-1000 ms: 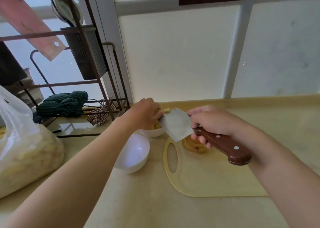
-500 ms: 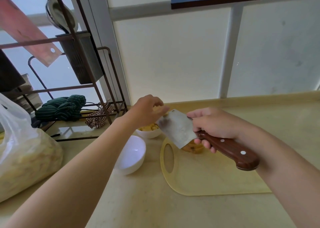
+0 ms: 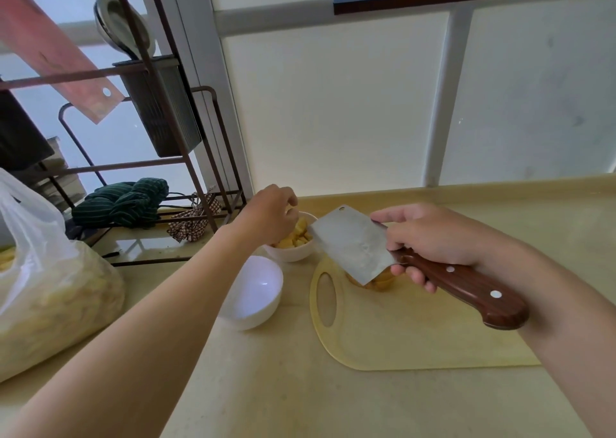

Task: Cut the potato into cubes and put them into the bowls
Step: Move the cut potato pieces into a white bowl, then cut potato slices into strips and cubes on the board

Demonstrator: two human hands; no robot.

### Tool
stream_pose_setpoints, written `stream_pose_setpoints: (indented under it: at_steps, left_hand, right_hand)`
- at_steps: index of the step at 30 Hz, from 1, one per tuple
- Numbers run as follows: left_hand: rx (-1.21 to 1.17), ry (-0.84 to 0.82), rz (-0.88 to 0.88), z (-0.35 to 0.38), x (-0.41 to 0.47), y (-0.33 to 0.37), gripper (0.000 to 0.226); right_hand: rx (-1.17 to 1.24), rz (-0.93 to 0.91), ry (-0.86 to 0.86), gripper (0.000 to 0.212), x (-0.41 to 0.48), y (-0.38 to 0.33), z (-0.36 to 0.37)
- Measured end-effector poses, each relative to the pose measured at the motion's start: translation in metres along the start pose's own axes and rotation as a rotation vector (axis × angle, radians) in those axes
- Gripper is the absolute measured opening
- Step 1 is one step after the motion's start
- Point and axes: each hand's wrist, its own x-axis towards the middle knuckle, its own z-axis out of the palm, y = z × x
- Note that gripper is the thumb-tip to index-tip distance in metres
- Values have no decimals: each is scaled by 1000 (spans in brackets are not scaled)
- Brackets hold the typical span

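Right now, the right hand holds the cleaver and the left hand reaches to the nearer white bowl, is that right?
Not quite. The head view shows the left hand at the farther bowl, the one holding potato cubes, not the nearer bowl. The right hand does hold the cleaver.

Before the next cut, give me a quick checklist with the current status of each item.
1. Knife grip: right hand holds the cleaver by its handle, ok.
2. Drop finished: cannot tell, left hand has fingers curled over the far bowl.
3. Contents: potato cubes lie in the far bowl, ok.
4. Spare room: near bowl holds nothing, ok.
5. Next stock: potato piece on the cutting board, partly behind the blade, ok.
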Motion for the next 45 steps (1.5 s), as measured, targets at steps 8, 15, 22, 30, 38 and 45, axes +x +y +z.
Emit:
stream_pose_setpoints:
  at_steps: [8, 15, 22, 30, 38, 45]
  left_hand:
    - [-199, 13, 183, -5, -37, 71, 19]
    - [-120, -393, 176, 17, -48, 108, 71]
    - [-42, -418, 119, 19, -38, 120, 64]
    - [40, -388, 120, 19, -42, 132, 51]
    - [61, -360, 138, 15, -42, 134, 49]
    - [-145, -229, 202, 7, -57, 162, 49]
  right_hand:
    - [157, -51, 267, 56, -20, 46, -59]
    - [258, -37, 360, 57, -21, 109, -83]
    - [195, -19, 275, 57, -13, 122, -86]
    - [208, -9, 243, 52, -11, 126, -86]
    - [207, -14, 228, 53, -8, 128, -86]
    - [243, -30, 264, 54, -6, 128, -95]
